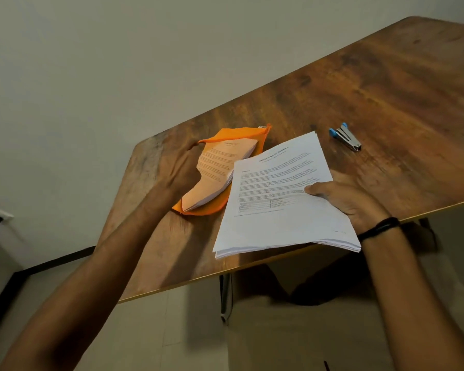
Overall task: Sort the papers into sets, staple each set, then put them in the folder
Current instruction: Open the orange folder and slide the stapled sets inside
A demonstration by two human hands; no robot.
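I take the orange folder (241, 133) as my mark. It lies on the table (386, 89) with its cover lifted at the far end, and my read is that the left hand (177, 170) sits at its left edge to keep that mouth open for the next set; the hand is blurred, so I cannot tell whether the fingers pinch the cover or only prop it. Inside the folder sits a bundle of sheets (220, 167), peach-looking under the orange, bowed rather than flat, edges fanned at the near end.

Just right of the folder, overlapping its right edge in my view, the right hand (351, 199) grips a stack of papers (281, 199) at the stack's right side, thumb on top and fingers beneath. Held so, the free left edge faces the folder, which I judge is the reason for the grip; it could slide in edge first. The stack is white, printed with a heading, paragraphs and a small grid low on the page; it is several leaves thick with fairly square edges; I see no staple on it.

The stapler (346, 136), grey with blue ends, lies well right of the folder, beyond the stack; neither hand touches it.
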